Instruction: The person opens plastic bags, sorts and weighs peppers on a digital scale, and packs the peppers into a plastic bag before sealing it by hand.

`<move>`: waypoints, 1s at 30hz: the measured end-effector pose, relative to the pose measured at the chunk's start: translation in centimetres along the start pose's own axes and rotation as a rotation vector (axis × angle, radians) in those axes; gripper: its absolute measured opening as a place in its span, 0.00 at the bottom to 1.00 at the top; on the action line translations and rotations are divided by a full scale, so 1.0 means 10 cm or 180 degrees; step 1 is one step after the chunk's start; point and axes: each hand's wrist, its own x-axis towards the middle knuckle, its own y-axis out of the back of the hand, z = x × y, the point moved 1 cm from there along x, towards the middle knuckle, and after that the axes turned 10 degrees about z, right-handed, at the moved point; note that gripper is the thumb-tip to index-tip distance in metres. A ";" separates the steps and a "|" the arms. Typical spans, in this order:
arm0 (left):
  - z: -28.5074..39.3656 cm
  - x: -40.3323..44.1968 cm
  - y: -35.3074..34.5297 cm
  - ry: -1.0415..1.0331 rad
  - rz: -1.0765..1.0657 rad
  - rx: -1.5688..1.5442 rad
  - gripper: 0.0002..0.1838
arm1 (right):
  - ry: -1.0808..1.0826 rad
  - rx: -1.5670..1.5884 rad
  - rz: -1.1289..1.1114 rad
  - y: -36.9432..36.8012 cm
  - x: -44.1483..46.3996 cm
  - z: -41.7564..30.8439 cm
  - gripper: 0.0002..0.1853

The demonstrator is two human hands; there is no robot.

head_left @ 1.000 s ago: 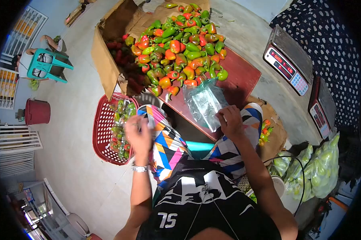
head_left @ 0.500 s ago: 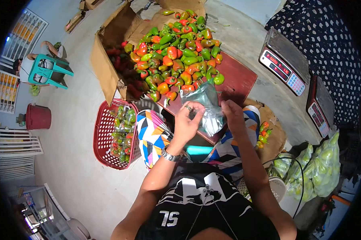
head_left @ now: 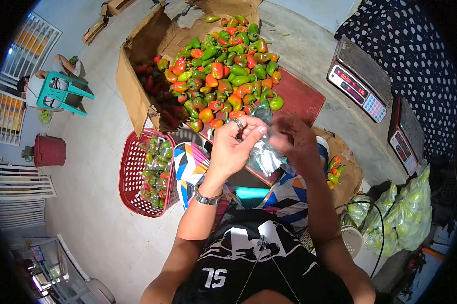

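Observation:
My left hand (head_left: 234, 144), with a ring and a wristwatch, is closed, its thumb and index finger pinching a clear plastic bag (head_left: 263, 158). Close on the other side of the bag is my right hand (head_left: 298, 142); its fingers are smeared by motion, so their grip cannot be made out. The bag hangs crumpled over the edge of a dark red table (head_left: 302, 96), above my lap. Just beyond my hands lies a heap of red, green and orange peppers (head_left: 223, 76), spilling from an opened cardboard box (head_left: 132, 91).
A red perforated basket (head_left: 129, 175) with bagged peppers stands left of my knees. Two digital scales (head_left: 362, 76) sit on the concrete ledge at right. Bags of green produce (head_left: 406, 218) stand lower right. A person sits near a teal chair (head_left: 53, 93).
Both hands have lifted slightly and come closer together over the bag. My right hand has turned and its fingers are now blurred. The pepper heap looks the same.

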 end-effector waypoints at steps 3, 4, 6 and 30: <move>0.10 0.04 0.03 0.0094 -0.0046 0.0123 0.07 | -0.0133 0.0043 0.0065 0.08 0.11 -0.08 0.10; 0.16 0.05 0.08 0.0126 -0.0091 0.0233 0.07 | -0.0146 0.0219 0.0160 0.09 0.14 -0.15 0.10; 0.19 0.09 0.13 0.0025 -0.0114 0.0368 0.07 | -0.0107 0.0312 0.0129 0.09 0.18 -0.28 0.10; -0.13 -0.13 -0.01 0.0131 0.0290 -0.0684 0.13 | -0.0669 0.0140 0.0178 -0.25 -0.38 -0.37 0.12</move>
